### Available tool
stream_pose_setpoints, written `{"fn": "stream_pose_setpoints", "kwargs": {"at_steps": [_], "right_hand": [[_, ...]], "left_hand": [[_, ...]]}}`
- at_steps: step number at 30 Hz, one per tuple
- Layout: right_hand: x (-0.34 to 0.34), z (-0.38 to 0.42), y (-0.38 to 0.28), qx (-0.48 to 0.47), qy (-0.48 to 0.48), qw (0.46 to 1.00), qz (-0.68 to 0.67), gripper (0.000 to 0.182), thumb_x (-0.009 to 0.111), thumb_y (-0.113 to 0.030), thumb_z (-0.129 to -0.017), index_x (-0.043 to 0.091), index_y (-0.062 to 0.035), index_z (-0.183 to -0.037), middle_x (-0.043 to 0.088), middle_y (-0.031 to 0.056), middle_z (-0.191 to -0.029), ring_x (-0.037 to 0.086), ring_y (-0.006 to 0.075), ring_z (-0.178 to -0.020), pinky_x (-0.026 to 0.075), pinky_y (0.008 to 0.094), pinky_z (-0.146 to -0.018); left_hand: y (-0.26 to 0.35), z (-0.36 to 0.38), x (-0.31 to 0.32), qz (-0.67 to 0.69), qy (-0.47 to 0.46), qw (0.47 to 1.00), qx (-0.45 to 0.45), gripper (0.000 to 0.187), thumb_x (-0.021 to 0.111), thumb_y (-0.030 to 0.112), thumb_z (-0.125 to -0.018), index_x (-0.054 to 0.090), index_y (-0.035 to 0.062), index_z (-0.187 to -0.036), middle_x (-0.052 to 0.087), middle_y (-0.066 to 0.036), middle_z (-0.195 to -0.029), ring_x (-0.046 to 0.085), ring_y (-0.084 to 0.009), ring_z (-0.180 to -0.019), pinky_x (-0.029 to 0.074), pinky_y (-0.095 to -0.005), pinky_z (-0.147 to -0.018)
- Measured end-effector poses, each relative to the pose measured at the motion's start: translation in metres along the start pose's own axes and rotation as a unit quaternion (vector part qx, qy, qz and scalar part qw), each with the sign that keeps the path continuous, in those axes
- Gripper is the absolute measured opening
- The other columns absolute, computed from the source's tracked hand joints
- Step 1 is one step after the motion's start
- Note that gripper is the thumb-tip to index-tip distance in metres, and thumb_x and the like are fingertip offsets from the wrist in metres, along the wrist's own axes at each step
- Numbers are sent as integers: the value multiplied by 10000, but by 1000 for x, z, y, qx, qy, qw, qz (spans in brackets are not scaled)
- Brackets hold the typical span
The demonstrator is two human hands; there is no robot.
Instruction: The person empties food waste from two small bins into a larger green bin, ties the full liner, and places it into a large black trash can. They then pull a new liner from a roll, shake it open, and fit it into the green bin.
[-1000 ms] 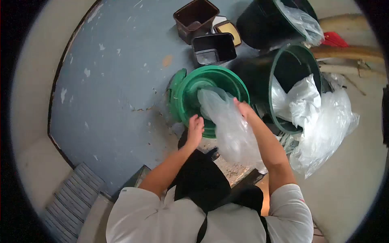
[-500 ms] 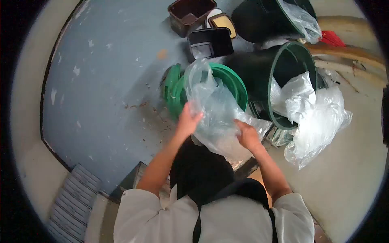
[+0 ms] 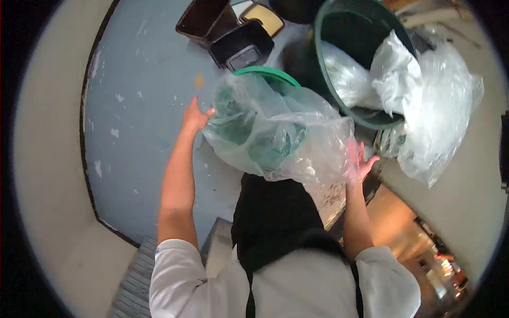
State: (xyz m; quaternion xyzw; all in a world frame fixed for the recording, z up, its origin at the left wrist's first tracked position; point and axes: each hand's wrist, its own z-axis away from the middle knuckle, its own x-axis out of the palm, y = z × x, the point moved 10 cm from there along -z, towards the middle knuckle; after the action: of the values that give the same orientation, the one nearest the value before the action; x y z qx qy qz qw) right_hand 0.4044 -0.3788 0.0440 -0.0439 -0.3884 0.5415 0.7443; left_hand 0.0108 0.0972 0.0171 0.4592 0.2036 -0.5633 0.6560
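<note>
A large clear plastic bag (image 3: 318, 124) is spread wide over a green bin (image 3: 270, 71), whose rim shows at the top and whose body shows dimly through the film. My left hand (image 3: 196, 116) is at the bag's left edge, fingers and thumb apart, with the thumb touching the film. At the bag's right end, my right hand (image 3: 360, 161) has its fingers spread; part of it is seen through the plastic. Neither hand is closed round the bag.
To the right, a dark green bin (image 3: 321, 58) lies tilted with a white plastic bag (image 3: 395, 74) and clear plastic (image 3: 445, 106) spilling out. Behind are a black container (image 3: 244, 45), a brown container (image 3: 204, 21) and a yellowish lid (image 3: 263, 20). The floor (image 3: 138, 159) is blue-grey.
My hands have moved apart, the left further left and up, the right further right. The bunched bag is now stretched out across the green bin. The view has shifted.
</note>
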Motion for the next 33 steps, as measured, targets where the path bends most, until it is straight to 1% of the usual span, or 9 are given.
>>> {"fn": "stream_pose_setpoints", "kwargs": {"at_steps": [3,5,11,12,15,16,23,27,33], "right_hand": [[-101,36,8,-78,114,990,15,924,458,-793,-779,367,-108,-1394,391,141,-1441,362,341,-1304,244,550,-1096],[-131,99,52,31,162,984,72,984,464,-790,-784,246,-115,-1467,395,149,-1411,393,308,-1273,319,538,-1031],[-34,127,188,275,81,953,102,598,476,-426,-979,330,-54,-1424,432,181,-1366,394,329,-1298,362,528,-1022],[-78,82,209,199,-10,939,280,532,483,-381,-980,381,-34,-1370,461,193,-1342,428,333,-1272,381,533,-1014],[-88,49,245,193,53,978,49,418,456,-322,-995,476,0,-1261,538,188,-1257,504,328,-1196,425,514,-992],[-71,62,253,217,129,955,-155,401,439,-315,-1002,499,7,-1233,562,179,-1227,525,324,-1171,437,503,-984],[-95,131,331,91,185,977,-55,535,412,-480,-983,488,-28,-1258,561,107,-1254,524,305,-1162,437,487,-986],[-82,137,376,62,213,974,-50,384,423,-426,-1000,527,-90,-1155,585,74,-1097,577,247,-944,511,448,-794],[-161,98,430,177,340,923,32,317,408,-414,-1007,532,-127,-1059,575,43,-940,565,207,-812,491,391,-638]], "left_hand": [[28,15,-18,61,-47,995,-62,720,688,392,-839,409,-8,-1367,586,-248,-1216,560,-363,-1150,427,-398,-982],[19,19,-24,132,-41,988,-72,730,677,434,-845,421,-24,-1354,593,-235,-1213,561,-338,-1152,423,-385,-977],[16,-2,7,93,-170,981,-29,788,664,557,-826,469,-30,-1314,577,-186,-1240,512,-264,-1177,418,-387,-968],[26,-8,12,90,-218,971,-19,797,670,568,-816,473,-22,-1313,578,-174,-1234,510,-252,-1168,420,-386,-963],[86,-3,-6,194,-344,919,21,740,666,548,-832,492,2,-1300,601,-116,-1169,544,-195,-1064,443,-356,-909],[102,-5,-24,187,-326,926,29,697,660,532,-846,509,6,-1277,607,-97,-1138,547,-177,-1029,444,-336,-888],[12,-95,18,279,-319,901,96,401,548,404,-960,589,62,-1165,617,-9,-965,557,-117,-874,454,-279,-793],[-1,-124,19,334,-224,904,142,368,501,400,-980,613,67,-1092,631,-11,-934,570,-130,-825,465,-299,-784],[-25,-192,75,-181,-56,956,224,465,615,316,-887,572,25,-1248,613,-160,-1207,554,-273,-1160,418,-375,-991]]}}
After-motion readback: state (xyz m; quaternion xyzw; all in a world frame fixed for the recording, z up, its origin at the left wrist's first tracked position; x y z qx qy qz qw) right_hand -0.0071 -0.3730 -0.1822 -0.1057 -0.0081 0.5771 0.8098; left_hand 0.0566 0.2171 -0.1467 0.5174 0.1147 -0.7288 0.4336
